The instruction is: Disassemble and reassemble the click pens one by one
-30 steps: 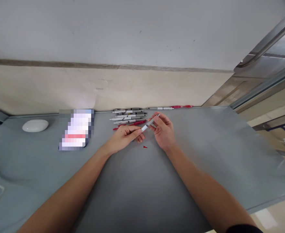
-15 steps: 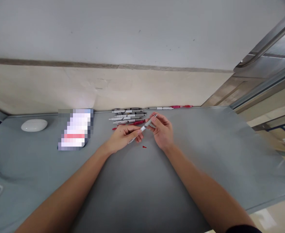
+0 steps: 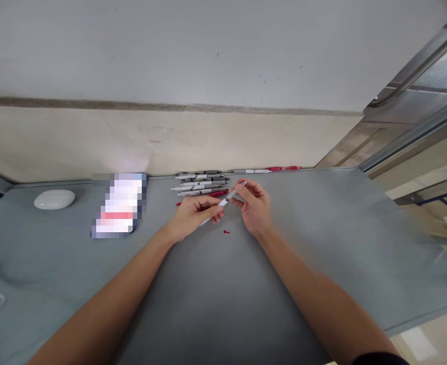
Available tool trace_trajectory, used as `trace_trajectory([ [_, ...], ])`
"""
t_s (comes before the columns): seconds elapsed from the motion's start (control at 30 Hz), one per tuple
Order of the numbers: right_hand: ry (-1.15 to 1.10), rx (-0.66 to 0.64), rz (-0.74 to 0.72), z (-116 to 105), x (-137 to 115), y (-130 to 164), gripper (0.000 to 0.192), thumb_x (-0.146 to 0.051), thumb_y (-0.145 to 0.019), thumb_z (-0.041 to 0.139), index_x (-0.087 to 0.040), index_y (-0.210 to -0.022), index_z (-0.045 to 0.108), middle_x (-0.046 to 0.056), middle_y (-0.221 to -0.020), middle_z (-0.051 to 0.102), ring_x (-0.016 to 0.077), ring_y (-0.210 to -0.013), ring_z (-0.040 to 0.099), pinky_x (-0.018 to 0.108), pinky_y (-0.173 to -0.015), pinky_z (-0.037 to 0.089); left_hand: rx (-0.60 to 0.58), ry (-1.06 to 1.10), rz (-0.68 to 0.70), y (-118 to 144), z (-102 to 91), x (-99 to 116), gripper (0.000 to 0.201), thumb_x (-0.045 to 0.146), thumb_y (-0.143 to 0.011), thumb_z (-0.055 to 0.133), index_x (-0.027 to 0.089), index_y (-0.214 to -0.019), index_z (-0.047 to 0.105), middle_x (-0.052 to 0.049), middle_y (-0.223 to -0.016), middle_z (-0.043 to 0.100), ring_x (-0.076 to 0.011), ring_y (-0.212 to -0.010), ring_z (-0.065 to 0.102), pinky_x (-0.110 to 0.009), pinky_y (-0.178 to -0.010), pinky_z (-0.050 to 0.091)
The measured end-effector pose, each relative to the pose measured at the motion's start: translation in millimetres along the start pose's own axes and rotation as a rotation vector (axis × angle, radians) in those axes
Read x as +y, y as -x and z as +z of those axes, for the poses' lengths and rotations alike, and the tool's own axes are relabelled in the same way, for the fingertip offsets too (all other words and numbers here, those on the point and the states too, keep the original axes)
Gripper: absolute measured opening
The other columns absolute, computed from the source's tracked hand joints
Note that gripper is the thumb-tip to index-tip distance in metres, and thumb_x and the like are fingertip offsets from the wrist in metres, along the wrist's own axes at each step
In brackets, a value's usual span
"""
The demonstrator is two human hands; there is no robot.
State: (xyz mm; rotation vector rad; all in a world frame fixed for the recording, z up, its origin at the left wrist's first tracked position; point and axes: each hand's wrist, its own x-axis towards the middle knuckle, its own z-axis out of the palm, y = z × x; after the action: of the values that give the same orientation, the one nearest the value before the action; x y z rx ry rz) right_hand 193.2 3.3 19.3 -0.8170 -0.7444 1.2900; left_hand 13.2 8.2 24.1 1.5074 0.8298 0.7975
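Note:
A white and grey pen [image 3: 224, 202] is held slantwise above the table, its metal tip pointing up and to the right. My left hand [image 3: 195, 215] is closed around the white barrel, whose lower end sticks out below the fingers. Thumb and fingers of my right hand [image 3: 254, 205] pinch the grey grip near the tip. Just beyond my hands lies a group of several white and grey pens [image 3: 200, 186], side by side. A red pen [image 3: 218, 193] among them is partly hidden by my left hand. A small red piece [image 3: 227, 231] lies on the table below the held pen.
Along the wall lie another white and grey pen [image 3: 249, 171] and a red pen [image 3: 284, 168], end to end. To the left are a phone with a blurred screen [image 3: 118, 205] and a white mouse [image 3: 55, 199]. The grey table [image 3: 223, 299] meets the wall [image 3: 223, 139] at the back.
Both hands keep the same hold on the pen, with hardly any movement. The whole view has shifted slightly, so the wall and table appear a little lower.

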Motion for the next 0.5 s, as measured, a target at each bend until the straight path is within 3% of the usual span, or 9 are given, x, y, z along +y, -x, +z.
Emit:
trace_trajectory([
  [0.17, -0.016, -0.046, 0.032, -0.9, -1.3, 0.7, 0.02, -0.032, -0.067, 0.084, -0.026, -0.081, 0.072, -0.004, -0.078, 0.069, 0.0127, -0.075, 0.069, 0.027, -0.066, 0.059, -0.152, -0.042, 0.001, 0.4, -3.4, 4.2, 0.029, 0.042, -0.093, 0.06, 0.017, -0.088, 0.073, -0.006, -0.082, 0.072, -0.0165, -0.077, 0.067, -0.029, -0.074, 0.053],
  [0.37, -0.004, 0.009, 0.001, -0.6, -0.6, 0.1, 0.02, -0.031, -0.066, 0.085, -0.026, -0.079, 0.071, -0.005, -0.077, 0.067, 0.0118, -0.074, 0.067, 0.026, -0.065, 0.059, -0.045, -0.008, -0.036, 1.0, -0.4, 3.1, 0.025, 0.04, -0.087, 0.069, 0.017, -0.095, 0.073, -0.004, -0.081, 0.071, -0.0141, -0.071, 0.063, -0.027, -0.068, 0.05],
  [0.5, 0.008, 0.028, -0.028, -0.8, 0.1, 0.7, 0.019, -0.03, -0.066, 0.085, -0.026, -0.078, 0.071, -0.005, -0.077, 0.068, 0.0115, -0.073, 0.067, 0.025, -0.064, 0.059, -0.012, -0.042, -0.05, 0.6, 1.7, 4.2, 0.021, 0.037, -0.08, 0.076, 0.016, -0.085, 0.072, -0.002, -0.071, 0.067, -0.0123, -0.064, 0.06, -0.024, -0.06, 0.046],
])
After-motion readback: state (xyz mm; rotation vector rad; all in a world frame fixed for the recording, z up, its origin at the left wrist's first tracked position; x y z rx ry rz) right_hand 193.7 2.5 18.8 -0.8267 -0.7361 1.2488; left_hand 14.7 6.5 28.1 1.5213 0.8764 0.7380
